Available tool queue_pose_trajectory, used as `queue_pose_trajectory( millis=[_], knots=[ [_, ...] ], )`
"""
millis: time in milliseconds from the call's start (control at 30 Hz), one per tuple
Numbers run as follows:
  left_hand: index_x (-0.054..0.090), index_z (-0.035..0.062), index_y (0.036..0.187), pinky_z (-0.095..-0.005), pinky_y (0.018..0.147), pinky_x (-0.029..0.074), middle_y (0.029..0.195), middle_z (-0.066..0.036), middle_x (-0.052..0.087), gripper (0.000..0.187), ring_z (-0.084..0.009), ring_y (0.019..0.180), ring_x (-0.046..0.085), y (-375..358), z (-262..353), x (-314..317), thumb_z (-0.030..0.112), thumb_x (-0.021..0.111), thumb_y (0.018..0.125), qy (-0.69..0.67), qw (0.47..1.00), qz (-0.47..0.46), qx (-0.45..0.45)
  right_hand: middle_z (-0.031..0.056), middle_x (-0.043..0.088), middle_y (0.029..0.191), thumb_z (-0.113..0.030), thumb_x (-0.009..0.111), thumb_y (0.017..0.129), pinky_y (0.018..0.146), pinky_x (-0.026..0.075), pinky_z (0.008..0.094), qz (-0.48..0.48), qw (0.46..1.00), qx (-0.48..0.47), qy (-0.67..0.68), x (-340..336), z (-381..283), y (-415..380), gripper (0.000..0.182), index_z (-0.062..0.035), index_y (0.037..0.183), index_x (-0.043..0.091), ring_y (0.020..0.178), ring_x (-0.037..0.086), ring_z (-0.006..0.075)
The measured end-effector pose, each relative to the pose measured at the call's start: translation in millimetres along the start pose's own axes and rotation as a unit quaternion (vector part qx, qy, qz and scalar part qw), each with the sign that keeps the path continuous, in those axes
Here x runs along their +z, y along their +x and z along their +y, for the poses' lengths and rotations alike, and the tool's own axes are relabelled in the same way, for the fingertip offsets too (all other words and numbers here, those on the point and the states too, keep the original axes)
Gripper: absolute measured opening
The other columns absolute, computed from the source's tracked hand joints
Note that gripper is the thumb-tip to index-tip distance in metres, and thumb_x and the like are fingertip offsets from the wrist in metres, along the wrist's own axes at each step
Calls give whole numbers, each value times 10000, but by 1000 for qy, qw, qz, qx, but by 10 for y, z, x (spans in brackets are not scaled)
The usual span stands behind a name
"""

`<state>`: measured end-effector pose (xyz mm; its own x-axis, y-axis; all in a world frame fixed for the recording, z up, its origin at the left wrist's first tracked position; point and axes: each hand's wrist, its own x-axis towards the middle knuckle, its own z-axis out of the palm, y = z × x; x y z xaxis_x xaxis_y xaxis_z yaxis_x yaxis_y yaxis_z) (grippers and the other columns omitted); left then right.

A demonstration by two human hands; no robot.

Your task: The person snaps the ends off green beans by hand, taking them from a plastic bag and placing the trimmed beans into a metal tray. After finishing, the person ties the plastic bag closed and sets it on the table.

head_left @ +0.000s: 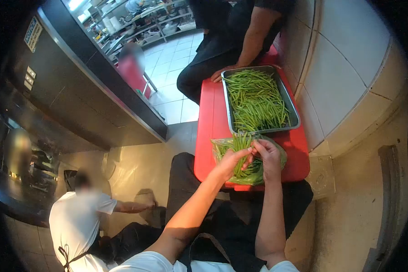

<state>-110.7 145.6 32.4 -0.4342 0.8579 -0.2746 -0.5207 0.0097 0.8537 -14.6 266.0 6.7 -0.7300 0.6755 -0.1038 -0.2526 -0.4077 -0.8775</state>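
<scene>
My left hand (235, 162) is closed around a small bunch of green beans (241, 144), their tips pointing up and away from me. Close beside it, my right hand (268, 156) pinches with thumb and forefinger near the bean ends; whatever is between those fingers is too small to make out. Under both hands lies a clear plastic bag (254, 178) with more green beans in it. Just beyond stands a metal tray (296, 121) heaped with green beans. Bag and tray both rest on a red cooler-like box (208, 136).
Across the box sits a person in dark clothes, one hand (218, 75) by the tray's corner. Another person in a white shirt (75, 222) is low at my left. A tiled wall (344, 68) rises on the right. Kitchen shelves (149, 22) stand beyond the doorway.
</scene>
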Motion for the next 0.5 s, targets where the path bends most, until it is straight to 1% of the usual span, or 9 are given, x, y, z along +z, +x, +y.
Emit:
queue_pose_trajectory(
  millis=[100,200,300,400,467,500],
  knots=[
    [662,25,989,-241,485,396,732,-42,638,204,-106,545,533,-40,43,-18,225,628,968,31,999,0,-6,22,680,880,-118,668,946,691,484,225,14,999,-33,22,96,-56,-58,239,36,1129,665,737,607,75],
    [661,16,994,-247,482,392,718,-42,636,198,-103,541,531,-65,97,-30,209,626,960,93,996,1,0,24,686,919,-108,660,947,722,493,228,3,999,-32,28,85,-28,-55,287,38,1193,641,764,613,79],
    [661,10,992,-253,480,387,696,-35,627,185,-97,535,523,-99,147,-22,188,633,947,175,985,4,3,30,689,926,-91,656,940,743,500,231,6,1000,-1,23,96,-12,-26,293,39,1202,642,773,613,80],
    [665,11,971,-262,479,386,678,-25,611,167,-93,532,515,-100,113,-44,173,649,935,246,969,0,12,46,699,949,-86,656,936,747,510,242,18,998,-10,-64,45,74,17,280,33,1189,647,785,629,92],
    [668,13,955,-266,480,386,676,-21,602,156,-93,533,511,-77,63,-105,166,659,931,294,956,-6,14,55,707,964,-87,658,935,744,510,247,42,999,-33,-8,43,63,-3,264,24,1175,653,789,638,96],
    [668,13,947,-269,481,388,675,-18,600,155,-93,533,511,-64,42,-128,166,661,929,293,956,-12,9,60,710,971,-87,660,935,743,511,249,53,997,-45,20,63,29,-17,257,20,1168,655,792,642,98]
  ],
)
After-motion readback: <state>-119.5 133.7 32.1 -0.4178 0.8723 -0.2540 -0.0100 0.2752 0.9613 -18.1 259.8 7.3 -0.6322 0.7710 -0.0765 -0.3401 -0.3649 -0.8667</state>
